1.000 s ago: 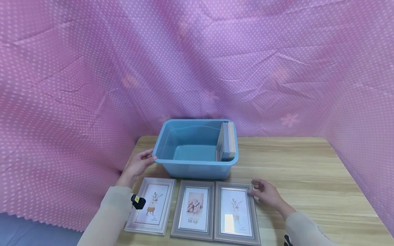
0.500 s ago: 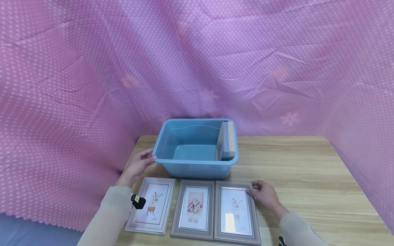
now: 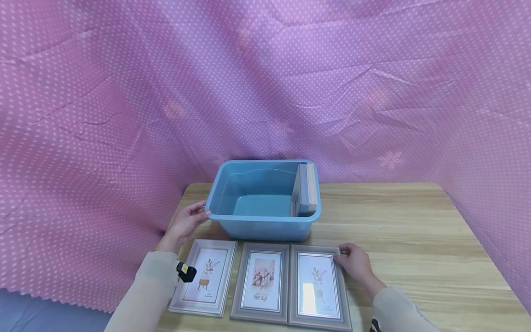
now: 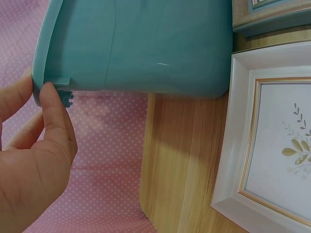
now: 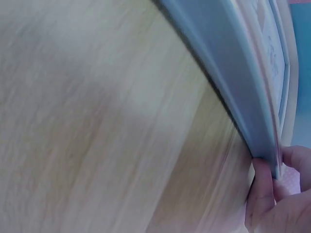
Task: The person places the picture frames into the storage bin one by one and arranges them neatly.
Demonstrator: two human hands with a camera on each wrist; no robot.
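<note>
My left hand (image 3: 185,226) pinches the rim of a blue plastic bin (image 3: 265,229) at its front left corner; in the left wrist view, thumb and fingers sit on either side of that rim (image 4: 44,48). Inside the bin, picture frames (image 3: 304,191) stand upright against the right wall. A row of three picture frames lies face up before it: a white one (image 3: 195,295), a grey-beige middle one (image 3: 238,295) and a right one (image 3: 346,309). My right hand (image 3: 356,263) pinches the right frame's far right corner. The right wrist view shows its blue-grey side edge (image 5: 233,73) between thumb and fingers.
The wooden table (image 3: 394,221) extends to the right of the bin and frames. Pink dotted cloth (image 3: 265,92) hangs behind the table and along both sides. The middle and right frames lie edge to edge.
My right hand has come slightly left onto the right frame's corner and now grips it. The left hand and the bin stay in place.
</note>
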